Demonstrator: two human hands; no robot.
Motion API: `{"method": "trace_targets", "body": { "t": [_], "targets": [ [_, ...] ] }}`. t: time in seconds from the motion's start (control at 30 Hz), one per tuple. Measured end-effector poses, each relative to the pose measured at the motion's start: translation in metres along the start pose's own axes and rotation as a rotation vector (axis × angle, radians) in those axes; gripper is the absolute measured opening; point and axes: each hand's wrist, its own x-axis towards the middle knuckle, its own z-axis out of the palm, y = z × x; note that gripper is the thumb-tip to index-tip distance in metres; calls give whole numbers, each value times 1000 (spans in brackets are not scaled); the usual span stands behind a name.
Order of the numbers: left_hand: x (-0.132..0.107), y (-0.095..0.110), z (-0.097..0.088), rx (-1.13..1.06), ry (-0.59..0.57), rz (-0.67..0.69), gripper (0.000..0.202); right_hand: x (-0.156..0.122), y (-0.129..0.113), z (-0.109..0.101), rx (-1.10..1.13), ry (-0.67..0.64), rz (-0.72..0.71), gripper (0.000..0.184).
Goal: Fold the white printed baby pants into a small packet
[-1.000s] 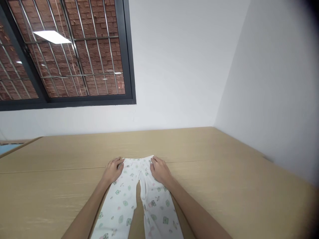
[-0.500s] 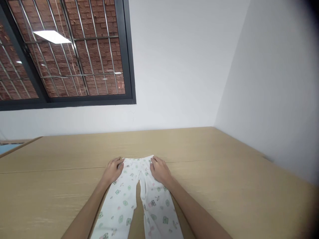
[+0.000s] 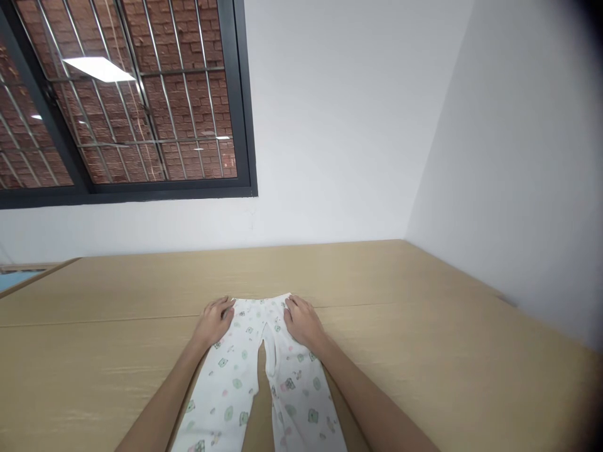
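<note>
A pair of small white pants with a green and pink print lies spread on the wooden surface, waistband away from me and legs toward me. The lower ends of the legs run out of view. At the waistband's left corner, my left hand is closed on the edge of the fabric, thumb toward the middle. My right hand grips the opposite corner in the same way, fingers curled over the cloth. Both sets of fingertips are partly hidden. A fold runs along the inner side of the right leg.
The wide wooden tabletop has a seam across it and meets a white wall at the back and right. A dark-framed window with metal bars is at upper left. Something light blue shows past the left edge.
</note>
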Motion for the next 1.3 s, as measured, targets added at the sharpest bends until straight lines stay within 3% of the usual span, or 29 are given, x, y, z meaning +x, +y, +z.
{"method": "trace_targets", "body": {
  "t": [0.97,1.3],
  "targets": [
    [-1,2,-1,-2,-1,-2,42,-1,0,-2,36,15,-10,33],
    [-2,5,-3,-29,-7,-16,47,1,3,-8,90,67,100,35]
  ]
}}
